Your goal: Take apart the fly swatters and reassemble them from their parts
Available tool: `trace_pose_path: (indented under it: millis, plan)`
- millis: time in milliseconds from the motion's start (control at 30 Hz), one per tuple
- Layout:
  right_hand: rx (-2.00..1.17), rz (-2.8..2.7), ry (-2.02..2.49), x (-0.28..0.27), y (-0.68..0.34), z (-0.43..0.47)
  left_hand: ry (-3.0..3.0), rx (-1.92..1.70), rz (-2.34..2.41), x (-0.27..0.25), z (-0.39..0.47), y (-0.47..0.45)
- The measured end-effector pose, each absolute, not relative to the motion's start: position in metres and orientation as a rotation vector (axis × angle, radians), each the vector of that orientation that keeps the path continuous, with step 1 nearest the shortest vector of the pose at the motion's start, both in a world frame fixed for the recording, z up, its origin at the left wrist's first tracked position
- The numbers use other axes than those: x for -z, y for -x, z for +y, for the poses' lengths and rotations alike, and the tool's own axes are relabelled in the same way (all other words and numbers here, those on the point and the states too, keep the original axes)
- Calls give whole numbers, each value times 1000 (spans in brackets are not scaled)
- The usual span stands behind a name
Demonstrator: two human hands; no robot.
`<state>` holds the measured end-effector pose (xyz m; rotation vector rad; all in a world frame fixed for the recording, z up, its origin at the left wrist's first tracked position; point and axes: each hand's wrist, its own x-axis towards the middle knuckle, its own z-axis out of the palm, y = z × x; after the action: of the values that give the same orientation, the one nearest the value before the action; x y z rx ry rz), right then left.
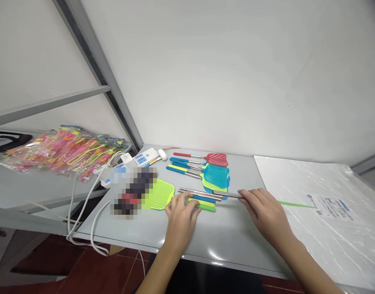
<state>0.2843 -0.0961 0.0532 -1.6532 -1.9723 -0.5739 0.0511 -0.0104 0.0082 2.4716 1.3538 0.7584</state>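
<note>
My left hand is bent over the near end of a small row of handles, its fingertips closed on a green handle. Beside that lie a yellow-green handle, a blue handle and several thin metal rods. My right hand grips a metal rod, which points left over the edge of the fly swatters. A yellow-green swatter head rests left of my left hand. Behind my hands lie blue fly swatters and a red fly swatter.
A white wrapped package with a label covers the table's right side. At left are power strips, white cables, a small white case and a blurred patch. Bagged colourful items lie beyond the metal frame.
</note>
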Motion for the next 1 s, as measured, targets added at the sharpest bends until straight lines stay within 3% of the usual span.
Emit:
trace_pose_path:
  millis: [300, 467, 633, 767, 1000]
  plan:
    - [312, -1783, 1657, -71, -281, -99, -2520, -787, 1377, -11, -9, -47]
    - [-170, -1342, 1612, -84, -269, -99, -2519, -768, 1337, -11, -11, -48]
    - [-529, -971, 1246, -90, -266, -90, -2524, -766, 1299, -11, -13, -46]
    - [-605, -1065, 1276, -92, -262, -85, -2505, -761, 1255, -12, -15, -46]
    - [-398, -1756, 1614, -86, -239, -86, -2015, -1048, 1088, -22, -24, -46]
